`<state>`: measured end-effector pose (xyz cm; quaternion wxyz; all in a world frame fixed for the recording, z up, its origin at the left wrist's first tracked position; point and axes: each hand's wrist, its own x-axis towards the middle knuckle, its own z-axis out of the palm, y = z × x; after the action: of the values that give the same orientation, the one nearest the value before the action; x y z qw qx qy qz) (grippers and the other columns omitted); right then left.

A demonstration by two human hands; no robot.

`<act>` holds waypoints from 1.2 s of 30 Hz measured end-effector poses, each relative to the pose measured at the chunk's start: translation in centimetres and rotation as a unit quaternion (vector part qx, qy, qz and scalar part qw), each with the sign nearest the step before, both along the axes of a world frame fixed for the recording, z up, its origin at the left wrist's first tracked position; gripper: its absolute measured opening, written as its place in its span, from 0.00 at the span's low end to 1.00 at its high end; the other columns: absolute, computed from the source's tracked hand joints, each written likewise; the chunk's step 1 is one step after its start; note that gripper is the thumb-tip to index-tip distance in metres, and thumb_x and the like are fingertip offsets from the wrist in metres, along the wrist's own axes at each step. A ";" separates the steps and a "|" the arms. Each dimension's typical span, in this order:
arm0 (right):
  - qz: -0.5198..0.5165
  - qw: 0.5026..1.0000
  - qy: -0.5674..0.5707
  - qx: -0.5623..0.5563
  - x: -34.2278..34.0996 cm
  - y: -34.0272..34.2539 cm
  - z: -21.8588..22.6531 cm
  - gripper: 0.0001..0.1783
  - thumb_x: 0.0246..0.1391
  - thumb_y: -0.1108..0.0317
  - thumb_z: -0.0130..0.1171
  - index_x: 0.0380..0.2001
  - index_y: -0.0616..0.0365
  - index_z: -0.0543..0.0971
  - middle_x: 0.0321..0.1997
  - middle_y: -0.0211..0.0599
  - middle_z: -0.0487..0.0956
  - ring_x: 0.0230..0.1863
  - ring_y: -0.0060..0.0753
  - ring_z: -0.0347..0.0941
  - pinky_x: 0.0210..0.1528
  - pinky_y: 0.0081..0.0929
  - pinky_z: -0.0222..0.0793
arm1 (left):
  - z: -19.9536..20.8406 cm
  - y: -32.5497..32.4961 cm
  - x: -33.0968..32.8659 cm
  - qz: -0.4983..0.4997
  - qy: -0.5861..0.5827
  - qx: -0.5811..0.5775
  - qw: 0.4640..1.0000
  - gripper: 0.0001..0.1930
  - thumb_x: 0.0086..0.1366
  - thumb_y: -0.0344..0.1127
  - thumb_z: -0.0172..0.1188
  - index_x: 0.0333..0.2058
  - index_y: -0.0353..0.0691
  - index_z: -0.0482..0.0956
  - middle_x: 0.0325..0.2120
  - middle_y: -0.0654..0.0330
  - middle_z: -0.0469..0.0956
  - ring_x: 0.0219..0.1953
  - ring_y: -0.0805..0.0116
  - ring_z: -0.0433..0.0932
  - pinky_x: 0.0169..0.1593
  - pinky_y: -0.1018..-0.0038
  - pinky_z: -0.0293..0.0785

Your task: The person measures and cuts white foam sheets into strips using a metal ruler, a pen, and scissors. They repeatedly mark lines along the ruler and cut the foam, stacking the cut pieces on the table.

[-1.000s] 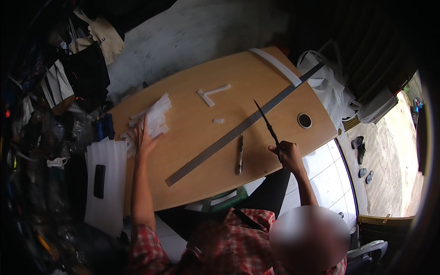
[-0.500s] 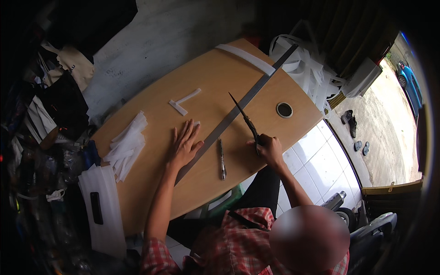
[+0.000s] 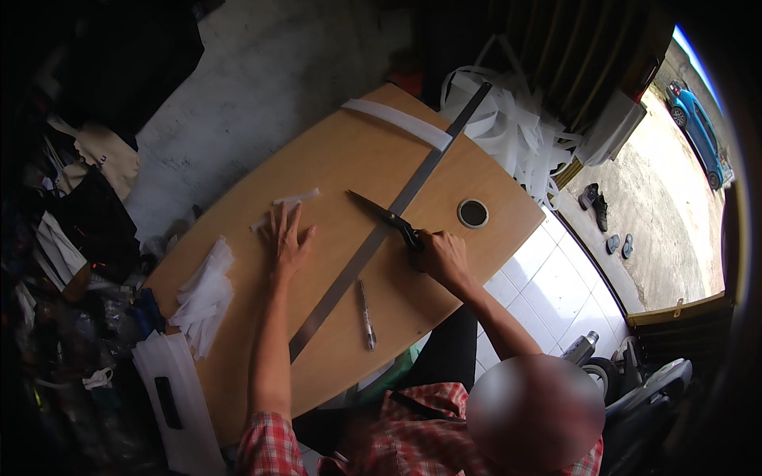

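Observation:
My left hand rests on the wooden table with its fingers spread. Its fingertips reach two small white strips, partly covering them. In my right hand is a pair of black scissors, gripped by the handles. Their blades point to the far left and cross over a long grey metal ruler, which lies diagonally between my hands. A slim pen-like tool lies on the table, on the near side of the ruler.
A pile of white strips lies on the table's left part. White sheets bearing a black phone are at the left edge. One longer white strip touches the ruler's far end. Tangled white offcuts stand beyond the table. A round hole pierces the tabletop.
My left hand has moved forward and left onto the small white strips. My right hand has carried the scissors left, so the blades now cross the ruler. The view has shifted slightly.

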<state>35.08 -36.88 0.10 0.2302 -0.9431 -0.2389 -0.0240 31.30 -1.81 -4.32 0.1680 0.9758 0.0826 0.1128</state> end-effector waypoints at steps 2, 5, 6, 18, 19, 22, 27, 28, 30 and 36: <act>0.009 1.000 -0.021 -0.003 2.3 0.3 0.0 0.14 0.44 0.63 0.64 0.35 0.57 0.80 0.22 0.48 0.79 0.25 0.52 0.78 0.27 0.43 0.72 | 0.2 0.1 0.8 -0.010 -0.014 0.021 1.000 0.33 0.68 0.53 0.56 0.68 0.53 0.61 0.73 0.55 0.45 0.74 0.45 0.41 0.72 0.41 0.34; 0.035 0.998 -0.056 -0.016 5.8 1.8 1.0 0.14 0.45 0.64 0.64 0.36 0.58 0.79 0.23 0.48 0.80 0.25 0.53 0.78 0.27 0.44 0.72 | 0.1 0.8 1.2 -0.032 -0.030 0.011 0.999 0.34 0.68 0.52 0.56 0.69 0.54 0.59 0.73 0.56 0.47 0.74 0.46 0.41 0.71 0.38 0.34; 0.045 0.997 -0.067 -0.021 7.2 2.4 1.6 0.15 0.44 0.64 0.64 0.36 0.58 0.79 0.24 0.48 0.80 0.25 0.53 0.78 0.27 0.44 0.72 | 0.0 1.0 1.3 -0.022 -0.024 0.024 0.999 0.34 0.68 0.52 0.56 0.70 0.54 0.58 0.73 0.56 0.47 0.74 0.47 0.41 0.70 0.37 0.34; 0.167 0.984 -0.008 -0.058 17.5 5.7 1.6 0.14 0.48 0.59 0.62 0.38 0.52 0.81 0.30 0.42 0.83 0.37 0.48 0.81 0.40 0.42 0.76 | 1.0 0.9 1.4 0.013 0.013 0.062 0.998 0.35 0.68 0.56 0.52 0.70 0.55 0.55 0.74 0.61 0.44 0.75 0.50 0.41 0.69 0.31 0.33; 0.171 0.983 0.016 -0.066 18.1 5.6 2.1 0.14 0.49 0.58 0.62 0.37 0.51 0.82 0.30 0.42 0.83 0.37 0.47 0.81 0.40 0.41 0.76 | 0.9 0.8 1.4 0.012 0.015 0.064 0.998 0.35 0.68 0.57 0.52 0.70 0.55 0.56 0.74 0.61 0.45 0.75 0.50 0.41 0.69 0.32 0.33; 0.185 0.980 -0.028 -0.064 19.3 5.0 2.8 0.13 0.53 0.54 0.63 0.32 0.50 0.85 0.25 0.41 0.82 0.34 0.46 0.81 0.39 0.40 0.76 | 0.9 0.7 1.4 0.003 -0.001 0.059 0.998 0.35 0.67 0.57 0.53 0.70 0.53 0.57 0.73 0.61 0.46 0.74 0.50 0.42 0.69 0.32 0.33; 0.039 0.989 -0.142 0.016 23.8 3.6 2.7 0.12 0.52 0.57 0.66 0.34 0.53 0.82 0.33 0.40 0.82 0.40 0.47 0.79 0.43 0.43 0.76 | 0.7 0.4 1.6 0.001 -0.021 0.052 0.998 0.35 0.67 0.57 0.54 0.68 0.51 0.60 0.72 0.59 0.49 0.74 0.49 0.45 0.69 0.32 0.34; 0.035 0.971 -0.235 0.026 24.6 3.0 1.8 0.13 0.52 0.59 0.66 0.36 0.54 0.81 0.37 0.40 0.82 0.43 0.48 0.79 0.44 0.43 0.75 | 0.5 0.4 1.5 0.000 -0.027 0.049 0.998 0.35 0.67 0.56 0.54 0.69 0.51 0.59 0.73 0.60 0.49 0.74 0.49 0.45 0.69 0.33 0.34; 0.000 0.978 -0.208 -0.024 25.1 2.8 0.6 0.15 0.51 0.60 0.66 0.40 0.55 0.79 0.41 0.41 0.80 0.47 0.49 0.77 0.46 0.43 0.75 | 0.5 0.5 1.4 0.003 -0.025 0.054 0.998 0.35 0.67 0.57 0.54 0.69 0.51 0.59 0.73 0.60 0.49 0.73 0.49 0.46 0.69 0.34 0.35; -0.039 0.991 -0.087 -0.097 27.3 2.2 -1.0 0.21 0.50 0.60 0.65 0.46 0.55 0.75 0.47 0.44 0.79 0.53 0.49 0.74 0.48 0.44 0.75 | 0.7 0.5 1.2 0.013 -0.015 0.056 0.998 0.35 0.67 0.57 0.54 0.68 0.51 0.60 0.72 0.59 0.50 0.73 0.48 0.46 0.69 0.34 0.35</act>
<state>62.36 -34.72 -0.92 0.1146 -0.9637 -0.2228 -0.0919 32.50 -1.28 -3.63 0.1128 0.9807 0.0861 0.1341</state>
